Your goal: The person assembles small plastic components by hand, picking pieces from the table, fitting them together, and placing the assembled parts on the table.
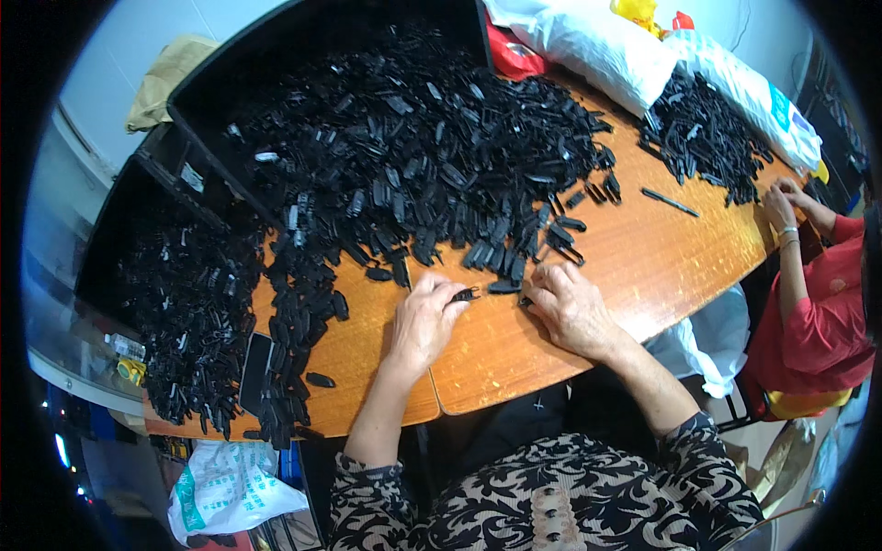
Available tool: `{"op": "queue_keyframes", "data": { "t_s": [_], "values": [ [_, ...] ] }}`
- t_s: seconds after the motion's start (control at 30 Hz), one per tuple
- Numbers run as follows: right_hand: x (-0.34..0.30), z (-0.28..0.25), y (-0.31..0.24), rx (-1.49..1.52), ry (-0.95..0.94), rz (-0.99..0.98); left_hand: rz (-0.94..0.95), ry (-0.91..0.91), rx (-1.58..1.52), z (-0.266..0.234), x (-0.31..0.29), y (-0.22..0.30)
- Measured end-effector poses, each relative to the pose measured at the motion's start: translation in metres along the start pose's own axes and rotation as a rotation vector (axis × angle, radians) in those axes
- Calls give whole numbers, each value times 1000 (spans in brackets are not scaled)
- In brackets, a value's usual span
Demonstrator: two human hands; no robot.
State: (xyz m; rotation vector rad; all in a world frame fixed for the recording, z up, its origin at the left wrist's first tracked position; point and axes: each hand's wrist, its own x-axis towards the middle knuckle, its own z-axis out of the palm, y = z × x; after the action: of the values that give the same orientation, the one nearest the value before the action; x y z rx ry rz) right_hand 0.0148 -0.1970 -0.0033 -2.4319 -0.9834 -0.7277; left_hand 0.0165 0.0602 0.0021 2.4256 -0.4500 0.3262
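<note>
My left hand (425, 317) is over the wooden table, its thumb and fingers pinched on a small black pronged plastic part (466, 295). To its right, my right hand (567, 303) is closed, with the fingers curled down near the tabletop. A dark bit shows at its fingertips, too small to name. Between the hands, at the near edge of the big heap, lies a black plastic piece (504, 287). That heap of small black plastic parts (413, 156) spreads just beyond both hands.
A second heap (193, 321) lies at the left, beside a flat black rounded slab (256, 372). At the right are a pen (670, 202), another black heap (703, 133) and white sacks (588, 46). A person in red (813, 303) works at the right edge.
</note>
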Motion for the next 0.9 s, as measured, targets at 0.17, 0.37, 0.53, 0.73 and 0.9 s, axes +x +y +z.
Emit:
{"op": "queue_keyframes", "data": {
  "t_s": [0.17,0.37,0.53,0.73,0.9],
  "values": [
    [4,18,-14,251,-40,212,-450,-168,-781,-9,-4,6],
    [14,28,-30,895,-269,565,-473,-447,-1039,-17,-13,8],
    [8,38,-24,1026,-273,587,-479,-353,-847,2,-13,5],
    [25,42,-10,1238,-357,592,11,-203,-482,7,-2,-11],
    [28,38,-4,1326,-414,657,66,-207,-440,9,-2,-3]
  ]
}}
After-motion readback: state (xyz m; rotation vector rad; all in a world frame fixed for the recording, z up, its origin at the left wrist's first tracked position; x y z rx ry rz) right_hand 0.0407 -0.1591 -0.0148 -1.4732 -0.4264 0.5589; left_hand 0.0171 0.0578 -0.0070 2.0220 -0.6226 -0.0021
